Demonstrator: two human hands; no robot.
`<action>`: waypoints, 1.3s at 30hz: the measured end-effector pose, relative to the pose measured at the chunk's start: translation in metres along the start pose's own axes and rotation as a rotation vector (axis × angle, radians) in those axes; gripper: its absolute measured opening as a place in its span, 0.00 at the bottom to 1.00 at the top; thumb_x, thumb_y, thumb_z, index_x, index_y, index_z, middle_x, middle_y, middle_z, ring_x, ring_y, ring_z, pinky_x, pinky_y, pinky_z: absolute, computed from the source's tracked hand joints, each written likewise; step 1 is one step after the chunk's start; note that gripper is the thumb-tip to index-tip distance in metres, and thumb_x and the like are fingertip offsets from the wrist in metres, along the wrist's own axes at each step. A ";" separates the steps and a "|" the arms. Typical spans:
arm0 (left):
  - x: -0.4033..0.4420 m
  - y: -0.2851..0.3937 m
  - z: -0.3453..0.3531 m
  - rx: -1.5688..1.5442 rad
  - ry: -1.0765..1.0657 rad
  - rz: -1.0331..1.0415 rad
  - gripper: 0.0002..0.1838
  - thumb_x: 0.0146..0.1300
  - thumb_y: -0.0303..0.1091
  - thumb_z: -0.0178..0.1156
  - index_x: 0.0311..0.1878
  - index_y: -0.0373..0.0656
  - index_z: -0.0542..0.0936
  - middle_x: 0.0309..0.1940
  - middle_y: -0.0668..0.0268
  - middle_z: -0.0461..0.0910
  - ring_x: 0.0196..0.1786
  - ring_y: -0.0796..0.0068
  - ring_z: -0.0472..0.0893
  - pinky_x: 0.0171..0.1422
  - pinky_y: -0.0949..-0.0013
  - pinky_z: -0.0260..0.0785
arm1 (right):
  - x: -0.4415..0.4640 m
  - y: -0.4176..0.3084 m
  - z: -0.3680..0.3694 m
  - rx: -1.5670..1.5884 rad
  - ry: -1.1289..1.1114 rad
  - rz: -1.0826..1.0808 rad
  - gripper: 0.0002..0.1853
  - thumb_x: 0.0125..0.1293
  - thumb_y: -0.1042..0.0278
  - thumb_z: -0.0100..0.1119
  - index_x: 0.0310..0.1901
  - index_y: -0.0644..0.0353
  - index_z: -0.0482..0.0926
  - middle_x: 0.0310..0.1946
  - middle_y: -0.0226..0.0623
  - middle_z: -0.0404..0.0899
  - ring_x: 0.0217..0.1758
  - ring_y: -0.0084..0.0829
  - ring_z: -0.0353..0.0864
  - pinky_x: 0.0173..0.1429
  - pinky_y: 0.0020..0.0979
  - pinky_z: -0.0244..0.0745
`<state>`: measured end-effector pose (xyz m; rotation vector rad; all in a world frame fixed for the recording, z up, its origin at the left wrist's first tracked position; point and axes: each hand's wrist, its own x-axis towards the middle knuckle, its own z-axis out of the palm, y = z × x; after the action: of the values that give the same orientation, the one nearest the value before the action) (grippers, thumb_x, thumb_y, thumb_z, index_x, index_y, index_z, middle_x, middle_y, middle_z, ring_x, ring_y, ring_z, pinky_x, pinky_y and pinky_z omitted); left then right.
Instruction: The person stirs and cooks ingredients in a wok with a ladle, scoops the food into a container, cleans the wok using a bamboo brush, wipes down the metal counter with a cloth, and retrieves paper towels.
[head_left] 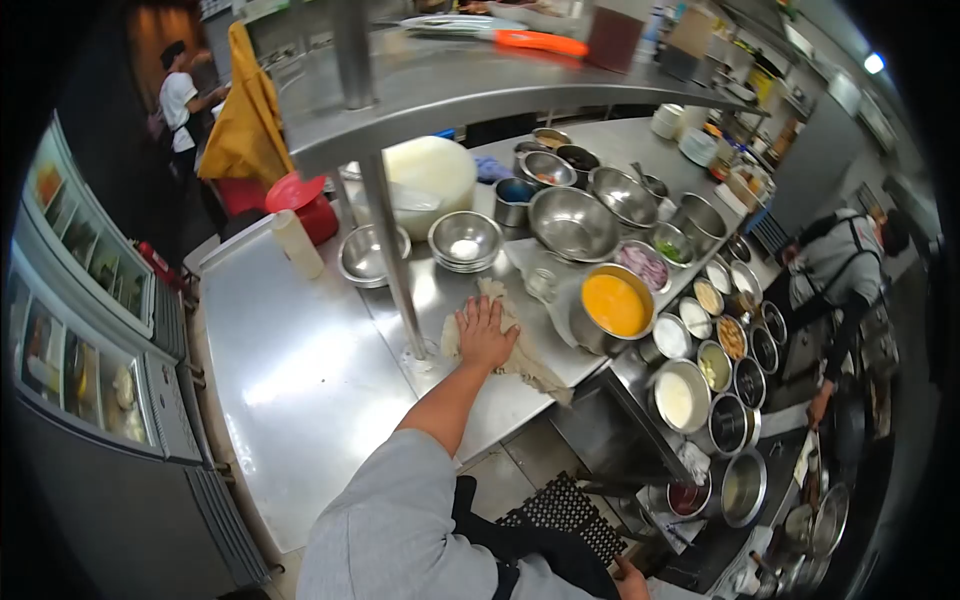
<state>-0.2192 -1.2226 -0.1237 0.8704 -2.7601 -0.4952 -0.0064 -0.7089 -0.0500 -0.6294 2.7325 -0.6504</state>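
My left hand lies palm down on a crumpled beige cloth on the steel counter. Its fingers are stretched out and spread, pressing the cloth flat. Just beyond it stand a stack of steel bowls and another bowl. To its right are a pot of orange-yellow liquid and a small glass jar. Low in the view, near my body, part of my right hand shows; its fingers are mostly cut off by the frame edge, so its grip is hidden.
A metal post holds up an overhead shelf above the counter. Several filled containers, among them a pot of white cream, crowd the right side. A co-worker stands at the far right; another person is at the back left.
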 end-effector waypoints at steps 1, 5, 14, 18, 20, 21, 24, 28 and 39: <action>0.008 -0.016 -0.002 0.020 0.021 0.052 0.41 0.63 0.62 0.42 0.73 0.46 0.53 0.75 0.59 0.44 0.76 0.52 0.39 0.75 0.42 0.26 | 0.000 -0.015 -0.004 0.146 -0.065 0.251 0.12 0.65 0.66 0.52 0.33 0.69 0.74 0.34 0.49 0.77 0.33 0.36 0.78 0.33 0.32 0.74; 0.018 -0.024 -0.018 0.053 -0.017 0.052 0.40 0.63 0.61 0.44 0.73 0.46 0.54 0.75 0.58 0.44 0.76 0.52 0.40 0.75 0.42 0.26 | 0.007 -0.025 -0.001 0.259 -0.187 0.565 0.14 0.63 0.62 0.56 0.32 0.69 0.74 0.36 0.50 0.78 0.38 0.39 0.79 0.39 0.35 0.75; -0.249 -0.057 -0.112 -0.886 -0.841 0.069 0.28 0.66 0.52 0.53 0.61 0.41 0.71 0.56 0.55 0.76 0.60 0.64 0.74 0.65 0.65 0.62 | 0.011 0.066 0.043 0.139 -0.433 0.579 0.15 0.57 0.61 0.61 0.32 0.68 0.76 0.30 0.43 0.79 0.33 0.38 0.80 0.40 0.36 0.76; -0.376 -0.119 -0.130 -0.768 -0.853 -0.498 0.28 0.68 0.53 0.50 0.60 0.40 0.73 0.53 0.54 0.77 0.57 0.65 0.75 0.61 0.66 0.65 | 0.024 0.153 0.076 0.027 -0.556 0.455 0.16 0.54 0.60 0.63 0.33 0.68 0.77 0.28 0.40 0.80 0.31 0.37 0.81 0.40 0.37 0.77; -0.431 -0.136 -0.133 -0.690 -0.615 -0.861 0.27 0.67 0.51 0.50 0.60 0.40 0.72 0.52 0.52 0.78 0.56 0.64 0.76 0.61 0.66 0.65 | 0.036 0.196 0.091 -0.095 -0.624 0.246 0.16 0.53 0.60 0.64 0.33 0.68 0.78 0.27 0.39 0.80 0.30 0.37 0.81 0.40 0.37 0.77; -0.452 -0.141 -0.134 -0.678 -0.515 -0.955 0.27 0.67 0.51 0.50 0.61 0.40 0.72 0.52 0.52 0.78 0.56 0.64 0.76 0.60 0.65 0.65 | 0.045 0.216 0.095 -0.214 -0.656 0.020 0.17 0.52 0.60 0.65 0.33 0.68 0.78 0.26 0.38 0.80 0.30 0.37 0.81 0.40 0.38 0.77; -0.499 -0.143 -0.130 -0.685 -0.339 -1.096 0.27 0.65 0.49 0.52 0.61 0.41 0.71 0.50 0.53 0.78 0.55 0.64 0.76 0.59 0.65 0.66 | 0.068 0.253 0.101 -0.452 -0.631 -0.488 0.17 0.50 0.59 0.66 0.33 0.67 0.79 0.24 0.36 0.80 0.28 0.37 0.82 0.40 0.38 0.78; -0.527 -0.129 -0.124 -0.686 -0.279 -1.138 0.28 0.63 0.48 0.53 0.62 0.42 0.70 0.49 0.53 0.78 0.54 0.63 0.77 0.58 0.64 0.66 | 0.069 0.250 0.106 0.003 -0.630 0.533 0.12 0.53 0.60 0.61 0.30 0.62 0.80 0.32 0.43 0.81 0.34 0.36 0.82 0.34 0.38 0.75; -0.552 -0.102 -0.115 -0.652 -0.282 -1.099 0.31 0.57 0.44 0.57 0.64 0.44 0.68 0.45 0.54 0.79 0.50 0.61 0.78 0.55 0.61 0.68 | 0.031 0.292 0.118 -0.020 -0.690 0.347 0.13 0.55 0.60 0.58 0.37 0.59 0.80 0.27 0.39 0.80 0.29 0.36 0.80 0.36 0.37 0.75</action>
<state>0.3113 -1.0064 -0.1072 2.1203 -1.7830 -1.6351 -0.0950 -0.5312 -0.2961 -0.2886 2.1198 -0.2520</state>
